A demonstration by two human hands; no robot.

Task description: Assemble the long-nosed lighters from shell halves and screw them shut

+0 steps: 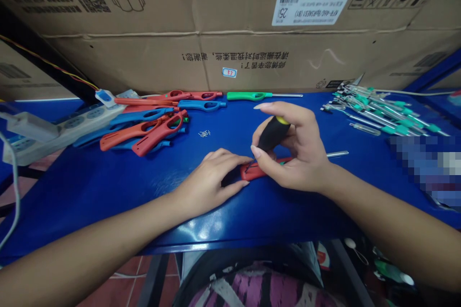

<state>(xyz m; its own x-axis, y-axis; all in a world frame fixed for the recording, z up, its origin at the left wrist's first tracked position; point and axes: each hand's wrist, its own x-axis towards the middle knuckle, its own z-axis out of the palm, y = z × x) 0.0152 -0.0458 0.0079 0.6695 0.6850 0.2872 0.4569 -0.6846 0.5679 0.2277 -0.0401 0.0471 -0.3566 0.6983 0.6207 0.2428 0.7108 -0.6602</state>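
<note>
A red gas lighter [253,171] lies on the blue tabletop, its metal tube pointing right. My left hand [216,175] steadies its handle end, the index finger on the far side and the thumb at the near edge. Closed around the black and yellow handle of a screwdriver [271,134] is my right hand [304,148]. The screwdriver slants down to the left, and its tip meets the lighter's handle near the left end. My right hand covers the middle of the lighter.
Red, orange and blue lighter shells [158,132] are piled at the left beside a power strip [77,122]. A green lighter [248,96] lies at the back. Several small pins [204,133] lie mid-table. Metal lighter tubes [385,110] are heaped back right. Cardboard [144,62] stands behind.
</note>
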